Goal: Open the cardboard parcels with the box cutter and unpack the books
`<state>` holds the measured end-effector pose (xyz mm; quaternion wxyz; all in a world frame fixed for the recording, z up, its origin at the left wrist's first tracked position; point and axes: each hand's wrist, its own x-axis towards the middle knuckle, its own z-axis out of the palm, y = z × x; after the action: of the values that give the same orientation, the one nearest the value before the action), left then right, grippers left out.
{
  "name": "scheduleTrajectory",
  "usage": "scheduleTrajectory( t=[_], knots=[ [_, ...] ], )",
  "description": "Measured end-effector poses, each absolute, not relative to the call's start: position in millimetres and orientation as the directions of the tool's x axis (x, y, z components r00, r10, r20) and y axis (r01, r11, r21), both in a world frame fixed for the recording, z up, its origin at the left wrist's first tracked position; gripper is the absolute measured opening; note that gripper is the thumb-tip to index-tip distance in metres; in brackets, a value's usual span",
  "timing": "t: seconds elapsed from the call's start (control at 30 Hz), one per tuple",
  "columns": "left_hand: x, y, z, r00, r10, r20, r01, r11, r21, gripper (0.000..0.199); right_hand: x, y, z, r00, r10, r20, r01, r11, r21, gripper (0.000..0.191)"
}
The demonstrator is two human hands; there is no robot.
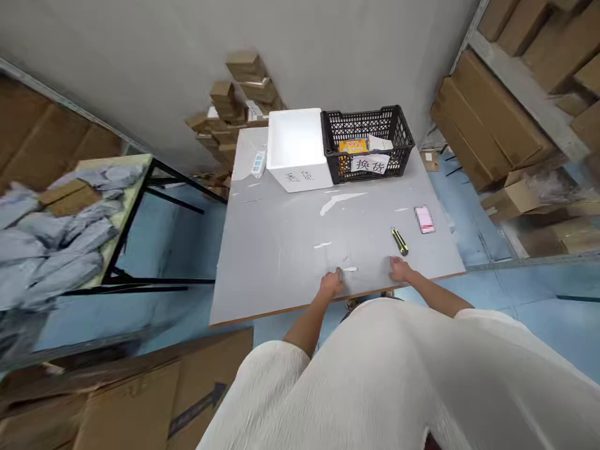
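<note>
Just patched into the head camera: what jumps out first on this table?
The black mesh crate with a white paper label stands at the far edge of the grey table, touching a white foam box on its left. Near the front edge, both hands rest empty: the left hand, and the right hand just short of a yellow-and-black utility knife.

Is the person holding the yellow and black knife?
No, the utility knife lies alone on the table, just beyond the empty right hand.
</note>
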<state>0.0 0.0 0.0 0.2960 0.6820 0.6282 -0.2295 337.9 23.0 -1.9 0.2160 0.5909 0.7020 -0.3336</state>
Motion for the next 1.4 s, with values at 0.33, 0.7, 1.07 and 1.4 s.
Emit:
scheduleTrajectory(
  t=[0.33, 0.7, 1.07, 1.4],
  knots=[
    [-1.9, 3.0, 5.7, 0.084, 0.712, -0.697, 0.992, 0.004, 0.124, 0.09, 339.6, 26.4, -7.4, -0.193, 0.661, -0.725, 0.974, 0.037, -0.225, 0.089],
    [-3.9, 2.1, 9.5, 0.095, 0.698, -0.71, 0.992, -0.011, 0.122, 0.092, 338.5, 25.6, -8.2, -0.185, 0.65, -0.737, 0.973, 0.015, -0.231, 0.092],
    [-3.0, 0.7, 9.3, 0.084, 0.707, -0.702, 0.991, 0.015, 0.134, 0.066, 337.6, 25.5, -4.9, -0.178, 0.652, -0.737, 0.976, 0.024, -0.215, 0.09],
    [-3.0, 0.6, 9.6, 0.085, 0.703, -0.706, 0.991, 0.012, 0.131, 0.063, 337.1, 24.6, 0.6, -0.171, 0.651, -0.74, 0.975, 0.004, -0.222, 0.092]
  ],
)
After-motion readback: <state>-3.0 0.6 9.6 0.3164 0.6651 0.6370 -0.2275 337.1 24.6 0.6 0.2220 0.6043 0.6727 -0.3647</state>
